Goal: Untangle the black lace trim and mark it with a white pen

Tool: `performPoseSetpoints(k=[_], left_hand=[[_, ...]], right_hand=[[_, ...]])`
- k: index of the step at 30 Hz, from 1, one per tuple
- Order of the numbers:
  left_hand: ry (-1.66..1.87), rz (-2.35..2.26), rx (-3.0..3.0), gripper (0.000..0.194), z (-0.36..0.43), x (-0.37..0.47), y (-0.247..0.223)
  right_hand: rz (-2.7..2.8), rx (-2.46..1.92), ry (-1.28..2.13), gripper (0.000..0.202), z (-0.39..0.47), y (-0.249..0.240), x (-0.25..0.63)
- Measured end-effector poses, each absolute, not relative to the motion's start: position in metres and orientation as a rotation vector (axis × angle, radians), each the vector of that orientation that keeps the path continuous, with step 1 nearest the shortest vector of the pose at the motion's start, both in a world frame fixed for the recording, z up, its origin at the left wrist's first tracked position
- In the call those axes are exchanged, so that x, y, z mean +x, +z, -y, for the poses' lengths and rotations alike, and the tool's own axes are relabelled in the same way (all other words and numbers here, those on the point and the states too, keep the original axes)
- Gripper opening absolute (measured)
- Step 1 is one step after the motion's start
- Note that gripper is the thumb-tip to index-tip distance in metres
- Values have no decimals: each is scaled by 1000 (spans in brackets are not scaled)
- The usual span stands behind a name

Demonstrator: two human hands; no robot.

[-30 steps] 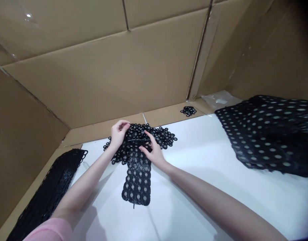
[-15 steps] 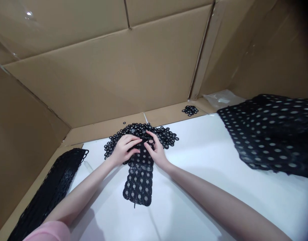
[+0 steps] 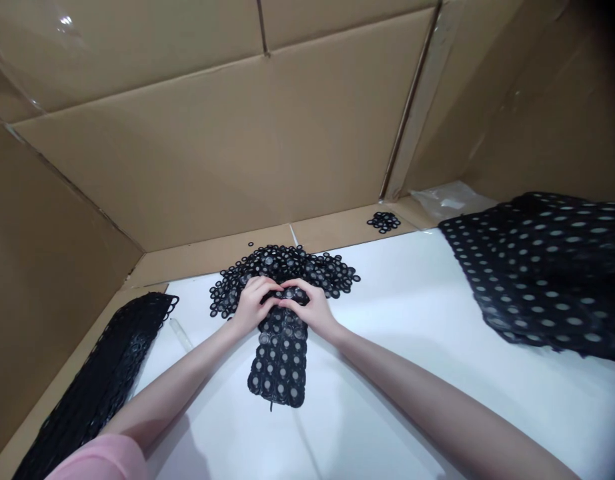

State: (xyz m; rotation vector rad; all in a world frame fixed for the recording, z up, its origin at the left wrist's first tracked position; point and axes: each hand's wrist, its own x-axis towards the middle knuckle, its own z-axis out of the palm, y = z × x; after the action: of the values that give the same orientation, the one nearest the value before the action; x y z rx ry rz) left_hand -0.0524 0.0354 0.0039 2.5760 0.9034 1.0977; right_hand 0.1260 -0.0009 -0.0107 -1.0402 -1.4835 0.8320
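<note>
A black sheet with rows of pale round spots (image 3: 280, 370) lies on the white table, its upper end under my hands. My left hand (image 3: 255, 303) comes from the left with thumb and fingers pinched at the upper part of the sheet. From the right, my right hand (image 3: 310, 307) pinches there too, its fingertips meeting those of the left. What sits between the fingertips is too small to make out. Just beyond both hands spreads a pile of small black rings and discs (image 3: 277, 260).
Stacked black strips (image 3: 102, 367) lie at the left, beside a pale pen-like item (image 3: 181, 335). A large spotted black sheet (image 3: 547, 273) covers the right side. A small ring cluster (image 3: 383, 222) and clear plastic (image 3: 452, 199) lie near the cardboard wall (image 3: 237, 153).
My hands have come together and their fingers have closed into pinches over the sheet's upper part. The view has shifted slightly.
</note>
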Motion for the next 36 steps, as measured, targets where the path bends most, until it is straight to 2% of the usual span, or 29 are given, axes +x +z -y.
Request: performPoseSetpoints(k=[10, 20, 25, 31, 36], left_hand=[[1166, -947, 2411, 2, -34, -47, -1], [1186, -1017, 2326, 11, -35, -43, -6], [1146, -923, 2340, 7, -39, -48, -1], [1012, -852, 2292, 22, -44, -59, 12], [1050, -950, 2178, 14, -41, -54, 9]], right_hand=[[1503, -1110, 824, 18, 0, -13, 127], [1486, -1109, 823, 17, 1, -13, 126], [1441, -1137, 852, 20, 0, -12, 127], [1357, -1134, 906, 24, -3, -14, 128], [1344, -1134, 944, 25, -4, -14, 128]])
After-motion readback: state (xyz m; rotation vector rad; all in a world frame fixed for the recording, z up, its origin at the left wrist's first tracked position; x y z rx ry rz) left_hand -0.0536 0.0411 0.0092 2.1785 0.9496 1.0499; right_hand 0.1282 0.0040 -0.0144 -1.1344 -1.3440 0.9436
